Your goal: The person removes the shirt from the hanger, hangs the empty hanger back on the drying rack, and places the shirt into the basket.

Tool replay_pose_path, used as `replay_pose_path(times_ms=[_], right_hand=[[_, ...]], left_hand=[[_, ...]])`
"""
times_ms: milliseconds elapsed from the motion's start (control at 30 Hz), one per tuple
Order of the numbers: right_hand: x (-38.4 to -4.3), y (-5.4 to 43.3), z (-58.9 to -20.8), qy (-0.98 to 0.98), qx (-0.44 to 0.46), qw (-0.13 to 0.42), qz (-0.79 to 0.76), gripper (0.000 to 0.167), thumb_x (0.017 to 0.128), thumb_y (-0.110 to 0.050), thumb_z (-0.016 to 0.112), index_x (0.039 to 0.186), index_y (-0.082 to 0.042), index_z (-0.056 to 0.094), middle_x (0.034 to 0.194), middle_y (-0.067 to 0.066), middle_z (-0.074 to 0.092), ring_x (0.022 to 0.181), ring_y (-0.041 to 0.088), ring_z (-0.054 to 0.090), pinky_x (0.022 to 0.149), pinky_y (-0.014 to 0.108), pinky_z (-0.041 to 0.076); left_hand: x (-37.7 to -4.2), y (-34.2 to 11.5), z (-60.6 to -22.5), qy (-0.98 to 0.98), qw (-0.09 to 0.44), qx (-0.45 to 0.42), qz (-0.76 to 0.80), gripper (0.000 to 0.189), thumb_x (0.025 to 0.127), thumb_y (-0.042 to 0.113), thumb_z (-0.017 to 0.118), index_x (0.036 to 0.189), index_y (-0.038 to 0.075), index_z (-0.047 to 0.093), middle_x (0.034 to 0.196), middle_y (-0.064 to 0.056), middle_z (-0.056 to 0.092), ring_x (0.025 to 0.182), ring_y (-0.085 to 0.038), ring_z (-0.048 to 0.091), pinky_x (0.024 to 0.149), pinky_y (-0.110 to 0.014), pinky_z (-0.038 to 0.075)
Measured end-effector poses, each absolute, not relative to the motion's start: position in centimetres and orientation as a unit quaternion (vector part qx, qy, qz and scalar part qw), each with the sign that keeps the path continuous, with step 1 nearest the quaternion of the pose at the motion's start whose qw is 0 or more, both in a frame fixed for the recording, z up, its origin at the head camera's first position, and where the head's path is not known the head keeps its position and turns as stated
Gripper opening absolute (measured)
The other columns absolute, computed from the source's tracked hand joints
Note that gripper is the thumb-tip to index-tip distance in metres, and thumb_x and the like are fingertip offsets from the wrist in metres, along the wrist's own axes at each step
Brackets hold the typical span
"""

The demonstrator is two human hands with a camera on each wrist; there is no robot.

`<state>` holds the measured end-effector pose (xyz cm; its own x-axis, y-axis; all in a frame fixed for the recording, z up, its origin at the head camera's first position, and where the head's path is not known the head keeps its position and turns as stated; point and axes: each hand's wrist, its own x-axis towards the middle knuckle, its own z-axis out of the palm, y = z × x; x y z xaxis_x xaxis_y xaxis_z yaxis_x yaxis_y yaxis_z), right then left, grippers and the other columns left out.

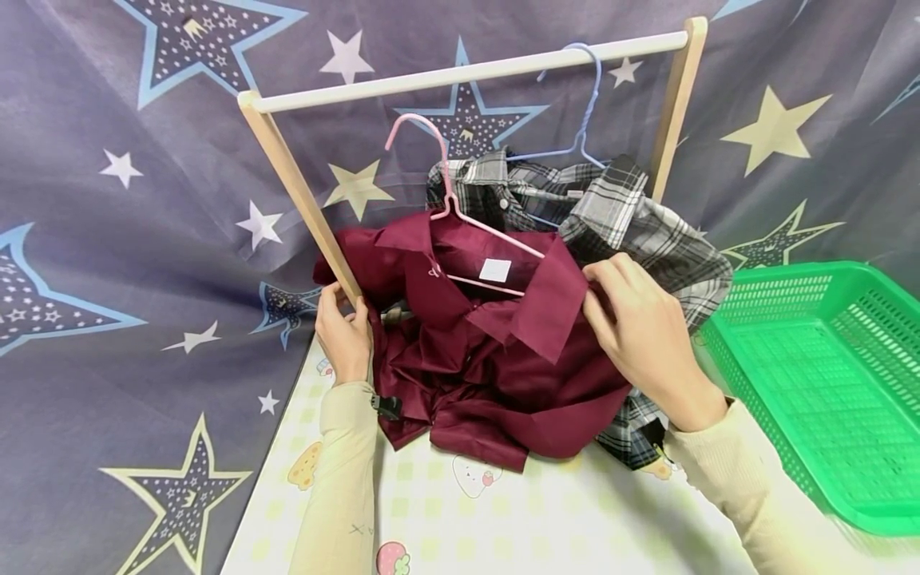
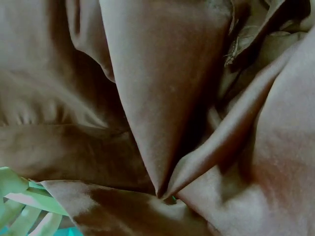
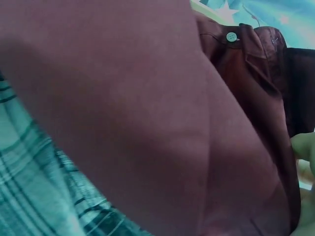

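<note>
A maroon collared shirt hangs rumpled on a pink hanger, its hook below the rail and not over it. My right hand pinches the shirt's right shoulder beside the collar. At the shirt's left side, my left hand has its fingers and thumb bent at the cloth, next to the lower part of the rack's wooden post; the exact contact is partly hidden. In the left wrist view folds of shirt cloth fill most of the picture. Shirt cloth also covers much of the right wrist view.
The rack's white rail carries a blue hanger with a black-and-white plaid shirt behind the maroon one. A green plastic basket stands at the right. A star-patterned curtain backs the patterned tablecloth.
</note>
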<state>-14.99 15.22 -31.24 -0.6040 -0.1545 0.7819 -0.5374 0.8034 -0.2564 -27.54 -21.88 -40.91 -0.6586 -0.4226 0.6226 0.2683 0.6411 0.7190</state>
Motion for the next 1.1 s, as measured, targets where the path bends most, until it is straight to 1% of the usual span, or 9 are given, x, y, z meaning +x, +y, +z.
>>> replay_pose_path(times_ms=[133,333,400,500,667,800,933,1033,1100], right_hand=[[-14.9,15.6,-31.9,-0.864,0.202,0.391,0.244,0.013,0.096,-0.014,0.054,0.104,-0.007,0.061,0.093,0.005,0.055,0.079,0.024,0.055,0.065,0.045,0.047],[-14.6,16.2,-32.7,-0.874,0.192,0.376,0.241,0.013,0.095,-0.014,0.056,0.105,-0.01,0.062,0.093,0.003,0.056,0.076,0.023,0.056,0.062,0.045,0.047],[-14.5,16.5,-33.0,-0.876,0.19,0.373,0.24,0.013,0.095,-0.015,0.056,0.105,-0.01,0.062,0.092,0.003,0.056,0.074,0.023,0.055,0.061,0.045,0.047],[-14.4,16.8,-33.4,-0.878,0.19,0.368,0.24,0.013,0.094,-0.015,0.057,0.105,-0.011,0.062,0.091,0.002,0.057,0.073,0.022,0.056,0.059,0.044,0.047],[-14.2,17.3,-34.0,-0.877,0.198,0.364,0.243,0.013,0.094,-0.014,0.058,0.105,-0.011,0.063,0.093,0.002,0.059,0.071,0.022,0.057,0.058,0.044,0.046],[-14.0,17.6,-34.5,-0.876,0.207,0.362,0.241,0.013,0.093,-0.013,0.06,0.105,-0.011,0.063,0.095,0.003,0.06,0.07,0.023,0.058,0.057,0.044,0.046],[-13.8,17.8,-35.0,-0.876,0.217,0.359,0.237,0.014,0.092,-0.013,0.061,0.106,-0.011,0.063,0.095,0.002,0.06,0.069,0.02,0.056,0.055,0.043,0.046],[-13.7,17.9,-35.4,-0.878,0.221,0.354,0.234,0.015,0.092,-0.013,0.062,0.106,-0.011,0.063,0.096,0.001,0.061,0.069,0.019,0.056,0.055,0.043,0.046],[-13.6,18.0,-35.6,-0.88,0.223,0.35,0.232,0.015,0.092,-0.013,0.062,0.107,-0.011,0.063,0.098,0.001,0.061,0.07,0.019,0.057,0.056,0.043,0.047]], left_hand=[[-27.4,-21.9,-41.0,-0.808,0.405,0.046,-0.425,0.033,0.092,0.006,0.066,0.124,0.006,0.062,0.114,-0.014,0.065,0.103,-0.028,0.064,0.079,-0.041,0.058],[-27.1,-21.9,-41.1,-0.809,0.401,0.036,-0.429,0.038,0.093,0.009,0.064,0.13,0.008,0.059,0.117,-0.013,0.065,0.104,-0.024,0.064,0.081,-0.04,0.058],[-26.9,-22.0,-41.0,-0.807,0.403,0.029,-0.431,0.04,0.093,0.01,0.063,0.132,0.008,0.057,0.118,-0.012,0.064,0.104,-0.023,0.063,0.082,-0.039,0.058],[-26.5,-21.9,-40.8,-0.797,0.413,0.014,-0.442,0.042,0.092,0.007,0.062,0.133,0.008,0.056,0.119,-0.011,0.062,0.106,-0.02,0.062,0.084,-0.037,0.057],[-25.6,-21.6,-39.9,-0.777,0.454,-0.004,-0.436,0.04,0.09,0.002,0.06,0.13,0.005,0.056,0.12,-0.014,0.058,0.11,-0.021,0.06,0.089,-0.04,0.053],[-24.8,-21.2,-38.9,-0.765,0.483,-0.009,-0.426,0.037,0.09,0.002,0.061,0.127,0.005,0.06,0.118,-0.014,0.059,0.112,-0.021,0.058,0.095,-0.037,0.047],[-23.8,-20.7,-37.8,-0.765,0.489,-0.031,-0.419,0.034,0.09,0.006,0.062,0.125,0.007,0.063,0.115,-0.012,0.061,0.109,-0.021,0.058,0.096,-0.031,0.043],[-22.9,-19.9,-36.9,-0.767,0.482,-0.066,-0.417,0.031,0.092,0.01,0.062,0.122,0.006,0.066,0.115,-0.01,0.063,0.107,-0.021,0.058,0.096,-0.032,0.043],[-22.2,-19.1,-36.0,-0.766,0.472,-0.098,-0.425,0.028,0.093,0.011,0.063,0.12,0.004,0.068,0.115,-0.012,0.064,0.107,-0.023,0.058,0.096,-0.034,0.043]])
